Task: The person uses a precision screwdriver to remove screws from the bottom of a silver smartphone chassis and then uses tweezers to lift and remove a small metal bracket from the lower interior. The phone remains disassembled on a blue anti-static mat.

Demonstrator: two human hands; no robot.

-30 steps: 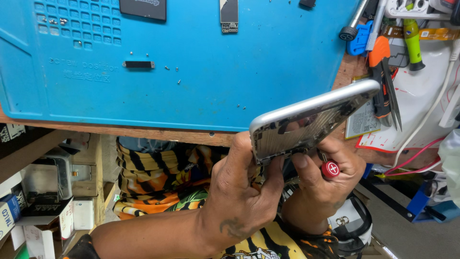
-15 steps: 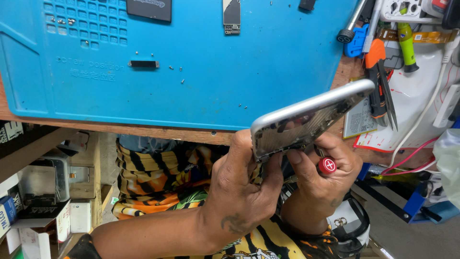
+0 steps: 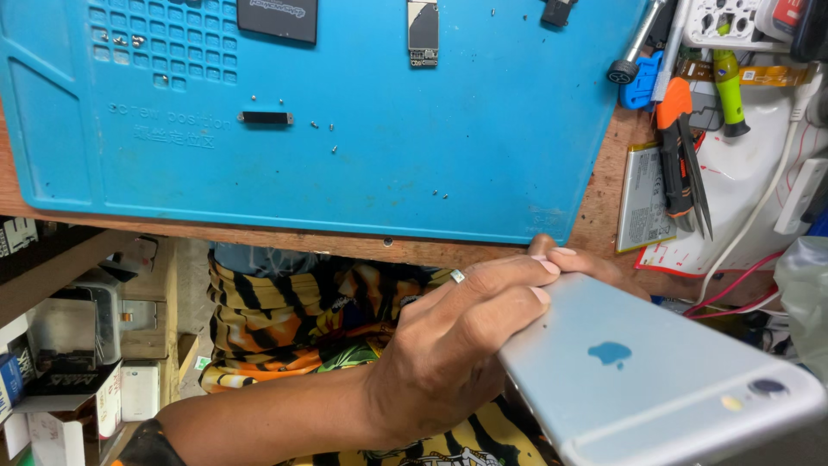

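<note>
Head view, left hand (image 3: 448, 354) gripping silver phone (image 3: 655, 380), right hand (image 3: 595, 267) mostly hidden, grip unclear, white-labelled battery (image 3: 645, 200) beyond

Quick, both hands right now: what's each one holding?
Left hand: closed on the silver phone, at its edge.
Right hand: mostly hidden behind the phone; grip cannot be told.

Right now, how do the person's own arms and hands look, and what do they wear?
The left hand is bare, with a silver ring on one finger and short, pale nails. The left forearm is bare too; a dark band with an orange edge sits near the elbow. Of the right hand, only a few fingers show, without glove or ring in view.
</note>
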